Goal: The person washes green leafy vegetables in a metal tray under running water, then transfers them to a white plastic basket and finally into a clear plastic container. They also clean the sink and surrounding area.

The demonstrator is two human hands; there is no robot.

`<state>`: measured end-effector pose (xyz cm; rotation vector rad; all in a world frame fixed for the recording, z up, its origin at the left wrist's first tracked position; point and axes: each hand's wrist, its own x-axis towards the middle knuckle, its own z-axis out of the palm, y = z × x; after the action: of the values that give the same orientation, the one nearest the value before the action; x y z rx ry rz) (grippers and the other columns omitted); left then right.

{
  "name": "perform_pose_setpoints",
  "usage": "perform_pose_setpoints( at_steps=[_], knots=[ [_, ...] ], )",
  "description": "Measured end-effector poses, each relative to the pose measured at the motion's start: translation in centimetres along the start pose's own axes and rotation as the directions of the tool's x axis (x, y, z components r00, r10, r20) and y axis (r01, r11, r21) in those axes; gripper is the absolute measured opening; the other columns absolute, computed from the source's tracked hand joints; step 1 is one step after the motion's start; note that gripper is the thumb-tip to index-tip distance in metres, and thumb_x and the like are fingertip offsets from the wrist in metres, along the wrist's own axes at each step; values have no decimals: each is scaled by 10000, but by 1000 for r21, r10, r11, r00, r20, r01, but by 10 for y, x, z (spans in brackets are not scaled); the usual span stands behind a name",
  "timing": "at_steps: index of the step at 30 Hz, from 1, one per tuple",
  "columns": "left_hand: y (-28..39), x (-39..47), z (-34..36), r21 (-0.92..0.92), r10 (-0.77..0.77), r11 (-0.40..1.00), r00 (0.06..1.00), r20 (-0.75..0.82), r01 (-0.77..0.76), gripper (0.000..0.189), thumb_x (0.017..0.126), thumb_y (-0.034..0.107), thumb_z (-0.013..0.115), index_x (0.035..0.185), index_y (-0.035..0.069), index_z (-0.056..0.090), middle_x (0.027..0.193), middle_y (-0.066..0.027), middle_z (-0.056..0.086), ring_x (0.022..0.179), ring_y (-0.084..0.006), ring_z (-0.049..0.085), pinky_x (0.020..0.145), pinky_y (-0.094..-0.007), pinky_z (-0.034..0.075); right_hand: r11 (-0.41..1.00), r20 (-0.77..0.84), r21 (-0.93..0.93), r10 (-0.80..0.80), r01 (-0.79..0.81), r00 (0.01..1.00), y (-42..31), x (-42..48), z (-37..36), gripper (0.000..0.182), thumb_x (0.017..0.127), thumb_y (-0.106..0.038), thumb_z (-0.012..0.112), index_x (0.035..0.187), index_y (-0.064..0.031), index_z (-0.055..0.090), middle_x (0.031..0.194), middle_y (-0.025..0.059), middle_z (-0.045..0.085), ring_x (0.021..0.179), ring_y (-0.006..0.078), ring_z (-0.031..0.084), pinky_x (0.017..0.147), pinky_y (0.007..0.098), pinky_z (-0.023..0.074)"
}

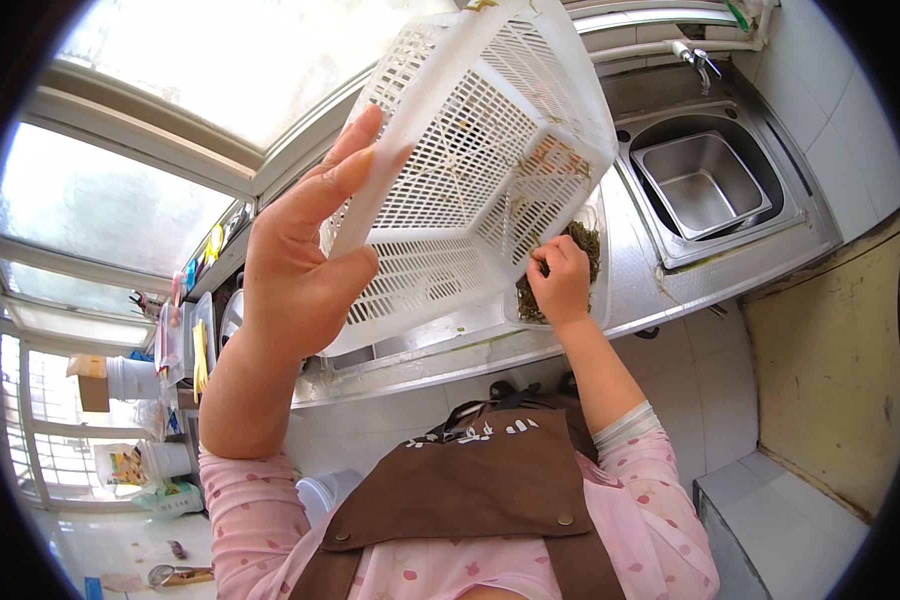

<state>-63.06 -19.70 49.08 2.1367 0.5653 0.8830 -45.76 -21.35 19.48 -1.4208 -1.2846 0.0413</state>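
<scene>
My left hand [311, 240] grips the rim of a white slotted plastic basket [450, 169], which is held up and tipped on its side over the counter. Bits of yellow-green plant matter cling to the basket's inside and rim. My right hand [562, 277] is at the basket's lower corner, above a clear plastic container [602, 300] on the counter; its fingers are bent together, and whether they pinch anything is hidden. Dark green shredded leafy matter [585, 244] lies in that container, around and beneath my right fingers.
A steel sink [784, 225] holding a square metal pan [705, 187] is at the right, under a tap [701, 66]. The steel counter's front edge [450, 371] runs before me. Windows stand behind the counter. Yellow gloves [200, 356], white buckets [131, 377] and a whisk [162, 575] are at the left.
</scene>
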Motion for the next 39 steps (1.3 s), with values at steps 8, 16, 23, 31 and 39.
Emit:
perform_pose_setpoints(
  at_steps=[8, 16, 23, 31, 39],
  knots=[
    [2, -6, -4, 154, 76, 985, 997, 23, -79, 673, 614, -143, 428, 1251, 44, 534, 1379, -230, 391, 1347, -330, 273, 1092, -415, 208, 951, 404, -306, 177, -50, 898, 17, 22, -5, 127, 712, -94, 628, 832, -55, 608, 845, 100, 564, 857, 300, 559, 790, 428, 446],
    [31, -9, 8, 344, 93, 927, 980, 178, -150, 632, 600, -136, 411, 1172, 48, 605, 1369, -239, 400, 1343, -380, 266, 1090, -443, 181, 786, 323, -367, -393, 497, 861, 45, 97, 14, 273, 694, -57, 600, 963, -38, 555, 1046, 130, 526, 999, 294, 496, 856, 390, 430],
    [27, -18, 10, 578, 48, 809, 992, 118, -107, 665, 597, -159, 388, 1164, 99, 620, 1374, -190, 420, 1342, -383, 271, 1071, -508, 174, 914, 632, -233, -117, 332, 766, 45, 3, 3, 160, 707, -83, 578, 861, -41, 561, 958, 108, 528, 904, 291, 512, 819, 420, 436],
    [35, -10, 11, 440, 35, 887, 972, 232, -137, 623, 640, -175, 393, 1179, 65, 592, 1358, -250, 406, 1337, -400, 270, 1082, -467, 194, 824, 283, -481, -177, 299, 943, 55, 75, 3, 406, 733, -68, 552, 1130, 20, 544, 1215, 173, 497, 1115, 315, 469, 954, 368, 402],
    [23, -8, 21, 569, -46, 815, 966, 254, -111, 623, 633, -181, 388, 1168, 56, 601, 1353, -269, 402, 1340, -401, 263, 1088, -460, 189, 995, 310, -75, -46, 73, 950, 38, -32, 4, 360, 705, 10, 552, 1064, -4, 566, 1088, 151, 524, 1011, 344, 503, 894, 403, 429]
  ],
)
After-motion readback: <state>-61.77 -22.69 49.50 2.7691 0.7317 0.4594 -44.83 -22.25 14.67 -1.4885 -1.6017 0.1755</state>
